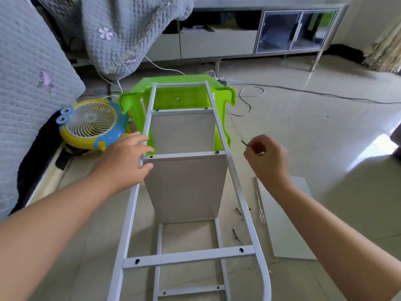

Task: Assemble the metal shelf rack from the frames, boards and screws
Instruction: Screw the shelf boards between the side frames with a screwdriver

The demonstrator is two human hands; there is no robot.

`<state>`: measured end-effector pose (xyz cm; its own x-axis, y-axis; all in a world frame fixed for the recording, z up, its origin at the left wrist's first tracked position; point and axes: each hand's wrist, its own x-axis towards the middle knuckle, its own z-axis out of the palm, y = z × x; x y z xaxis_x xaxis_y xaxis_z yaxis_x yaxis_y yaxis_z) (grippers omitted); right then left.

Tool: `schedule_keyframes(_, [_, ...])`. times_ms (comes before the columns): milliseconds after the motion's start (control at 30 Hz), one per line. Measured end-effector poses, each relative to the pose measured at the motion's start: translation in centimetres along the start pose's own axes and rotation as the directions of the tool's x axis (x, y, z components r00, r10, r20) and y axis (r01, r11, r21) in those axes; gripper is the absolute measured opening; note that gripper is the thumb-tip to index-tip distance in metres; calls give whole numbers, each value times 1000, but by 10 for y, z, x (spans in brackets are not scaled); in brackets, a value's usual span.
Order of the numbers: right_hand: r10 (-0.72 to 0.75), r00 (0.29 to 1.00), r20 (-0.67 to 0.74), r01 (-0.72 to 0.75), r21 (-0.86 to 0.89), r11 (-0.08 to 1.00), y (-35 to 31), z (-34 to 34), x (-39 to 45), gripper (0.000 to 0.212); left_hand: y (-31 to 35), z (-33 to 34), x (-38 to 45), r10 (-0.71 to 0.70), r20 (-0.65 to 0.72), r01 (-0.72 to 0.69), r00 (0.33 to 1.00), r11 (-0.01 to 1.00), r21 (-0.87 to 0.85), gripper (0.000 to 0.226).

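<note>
White frame [233,177]: lay tilted, far end propped on a green stool [184,98].
Boards [186,183]: two screwed between the frames.
Left hand [124,159]: grip loose, fingers resting on the left rail.
Right hand [265,157]: grip pinching a small tool [244,143].
Floor: spare board [286,216] beside the frame.

A green plastic stool [223,92] lies tipped on the tiled floor [303,131] at twelve o'clock. Just beside it, at ten o'clock, sits a small yellow-and-blue cartoon fan [91,124]. A grey quilted blanket [121,33] hangs at eleven. A low cabinet [295,31] with glass doors stands at one o'clock, with white cables [249,98] trailing before it.
</note>
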<state>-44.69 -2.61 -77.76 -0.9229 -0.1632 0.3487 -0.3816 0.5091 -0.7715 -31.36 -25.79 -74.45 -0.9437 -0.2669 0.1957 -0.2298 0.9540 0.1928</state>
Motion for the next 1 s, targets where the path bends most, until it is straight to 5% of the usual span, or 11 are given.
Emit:
schedule_keyframes(233, [-332,920,207,343,-23,939,-71,27,19,12,-1,5,7,-181,68,183,981,983,-27,25])
schedule_keyframes(533, [-366,766,528,494,-119,861,-119,62,18,23,2,-2,15,-282,186,289,941,957,-12,24])
schedule_keyframes(1000, [-323,811,488,473,-223,852,-108,71,16,19,9,-4,12,-194,227,140,954,963,232,28])
